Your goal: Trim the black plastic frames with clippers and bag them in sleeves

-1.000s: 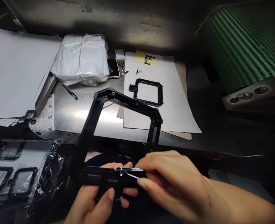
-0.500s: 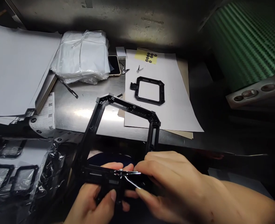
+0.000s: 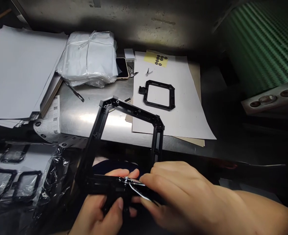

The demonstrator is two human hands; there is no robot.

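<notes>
The left hand (image 3: 102, 212) is gripping the near bar of a large black plastic frame (image 3: 124, 130), tilted up over the steel bench's (image 3: 90, 114) edge. The right hand (image 3: 175, 192) is pinching a small metal spring clip (image 3: 131, 186) against that bar. A smaller black frame (image 3: 159, 95) is lying on white paper (image 3: 183, 111) beyond.

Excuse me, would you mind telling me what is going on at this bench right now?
A person holds a black frame by its near edge in the left hand. The right hand presses a small metal clip against that edge. A second frame lies on white paper further back, with more frames in a plastic bag on the left.
</notes>
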